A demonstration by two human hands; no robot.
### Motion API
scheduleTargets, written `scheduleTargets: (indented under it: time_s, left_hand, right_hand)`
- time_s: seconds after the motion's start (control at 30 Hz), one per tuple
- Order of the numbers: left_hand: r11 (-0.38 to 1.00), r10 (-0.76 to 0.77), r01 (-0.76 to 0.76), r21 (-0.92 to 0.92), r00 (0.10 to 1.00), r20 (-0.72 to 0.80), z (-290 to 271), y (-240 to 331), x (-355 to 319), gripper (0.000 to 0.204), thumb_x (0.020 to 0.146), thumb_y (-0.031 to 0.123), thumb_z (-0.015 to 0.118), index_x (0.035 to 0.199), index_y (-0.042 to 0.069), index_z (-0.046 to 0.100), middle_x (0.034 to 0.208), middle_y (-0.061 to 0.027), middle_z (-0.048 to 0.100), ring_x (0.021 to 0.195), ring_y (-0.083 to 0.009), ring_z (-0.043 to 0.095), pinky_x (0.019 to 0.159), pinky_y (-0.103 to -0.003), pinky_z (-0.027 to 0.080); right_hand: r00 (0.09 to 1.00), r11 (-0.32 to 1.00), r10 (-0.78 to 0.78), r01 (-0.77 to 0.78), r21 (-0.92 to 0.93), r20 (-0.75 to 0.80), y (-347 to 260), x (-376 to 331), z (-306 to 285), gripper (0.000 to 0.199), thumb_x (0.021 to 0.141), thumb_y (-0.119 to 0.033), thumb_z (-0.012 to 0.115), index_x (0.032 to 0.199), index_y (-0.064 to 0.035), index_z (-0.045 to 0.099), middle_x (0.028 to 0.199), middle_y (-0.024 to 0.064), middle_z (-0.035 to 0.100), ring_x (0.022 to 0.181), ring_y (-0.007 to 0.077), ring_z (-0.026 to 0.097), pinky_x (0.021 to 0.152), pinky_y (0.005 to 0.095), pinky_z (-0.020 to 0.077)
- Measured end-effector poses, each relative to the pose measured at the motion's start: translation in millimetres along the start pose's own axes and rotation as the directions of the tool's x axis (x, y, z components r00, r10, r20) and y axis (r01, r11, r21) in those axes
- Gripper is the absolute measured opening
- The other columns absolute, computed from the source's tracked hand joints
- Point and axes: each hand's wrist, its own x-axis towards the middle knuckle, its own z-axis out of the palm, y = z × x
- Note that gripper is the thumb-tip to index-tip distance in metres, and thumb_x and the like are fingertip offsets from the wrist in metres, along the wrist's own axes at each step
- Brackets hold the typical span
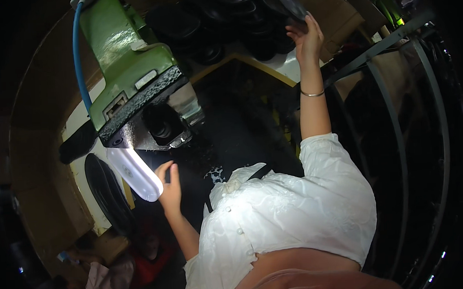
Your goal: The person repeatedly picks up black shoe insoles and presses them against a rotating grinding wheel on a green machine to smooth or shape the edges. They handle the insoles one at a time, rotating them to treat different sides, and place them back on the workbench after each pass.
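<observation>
My left hand [170, 187] is raised beside a glowing white oblong lamp [137, 177], which hides part of it. Its thumb and one visible finger stand apart with nothing seen between them. The lamp is under the head of a green machine [135, 61], whose dark metal underside faces my body. Stretched far forward on the right, my right hand [308, 42] has its fingers apart. Its fingertips are at the edge of a dark glossy piece [284, 1]; whether they touch it I cannot tell.
Black rounded pieces [205, 24] lie piled at the back. A long black rounded piece [108, 188] lies left of the lamp. A blue hose [76, 53] runs down the machine's left side. Metal rails [387, 99] stand on the right. Another person's sleeve [109, 279] shows at lower left.
</observation>
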Motion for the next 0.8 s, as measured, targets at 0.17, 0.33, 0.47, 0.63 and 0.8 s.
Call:
scheduleTargets:
  time_s: [0.17, 0.33, 0.47, 0.63, 0.8]
  left_hand:
    - [0.883, 0.111, 0.095, 0.459, 0.909, -0.402, -83.9, -30.9, 5.0, 0.043, 0.071, 0.021, 0.070, 0.105, -0.002, 0.057, 0.105, -0.0207, 0.058, 0.099, -0.0358, 0.054, 0.085, -0.042, 0.041]
    - [0.655, -0.320, 0.595, 0.465, 0.776, -0.544, -147.1, -105.5, -39.8, 0.063, 0.065, 0.041, 0.074, 0.111, 0.004, 0.052, 0.113, -0.0199, 0.052, 0.107, -0.0364, 0.048, 0.094, -0.042, 0.035]
    - [0.714, -0.285, 0.542, 0.443, 0.803, -0.524, -141.7, -89.2, -38.7, 0.054, 0.062, 0.031, 0.077, 0.104, 0.004, 0.056, 0.104, -0.0190, 0.055, 0.100, -0.0353, 0.051, 0.089, -0.042, 0.040]
    - [0.767, -0.115, 0.357, 0.533, 0.894, -0.434, -108.7, -26.0, -29.2, 0.043, 0.056, 0.022, 0.077, 0.093, 0.006, 0.060, 0.097, -0.0172, 0.057, 0.095, -0.0326, 0.053, 0.084, -0.041, 0.043]
    - [0.918, -0.086, 0.151, 0.367, 0.978, -0.188, -59.9, 24.7, -19.5, 0.045, 0.053, 0.021, 0.077, 0.093, 0.010, 0.061, 0.110, -0.0158, 0.052, 0.104, -0.0341, 0.049, 0.087, -0.042, 0.040]
  right_hand:
    - [0.996, 0.998, 0.026, -0.021, -0.059, 0.083, 17.1, -37.1, 9.7, 0.037, 0.089, -0.016, 0.047, 0.123, -0.0005, 0.040, 0.082, 0.0136, 0.060, 0.060, 0.0171, 0.061, 0.048, 0.0242, 0.0469]
    - [0.911, 0.926, 0.362, -0.327, -0.188, 0.198, 63.3, -100.7, -2.5, 0.028, 0.088, -0.011, 0.046, 0.113, -0.0008, 0.049, 0.079, 0.0094, 0.060, 0.057, 0.0109, 0.058, 0.047, 0.0200, 0.0446]
    - [0.761, 0.782, 0.611, -0.536, -0.318, 0.218, 86.0, -147.3, -11.0, 0.024, 0.087, -0.010, 0.049, 0.109, -0.0012, 0.054, 0.079, 0.0063, 0.060, 0.061, 0.0105, 0.057, 0.053, 0.0199, 0.0444]
    - [0.576, 0.660, 0.750, -0.621, -0.423, 0.325, 99.4, -178.2, 1.2, 0.023, 0.085, -0.013, 0.054, 0.105, -0.0020, 0.057, 0.080, 0.0057, 0.060, 0.067, 0.0101, 0.058, 0.055, 0.0204, 0.0461]
    - [0.424, 0.557, 0.820, -0.749, -0.360, 0.385, 92.0, -200.5, 17.6, 0.034, 0.086, -0.023, 0.057, 0.113, -0.0014, 0.053, 0.097, 0.0102, 0.061, 0.084, 0.0174, 0.060, 0.065, 0.0283, 0.0512]
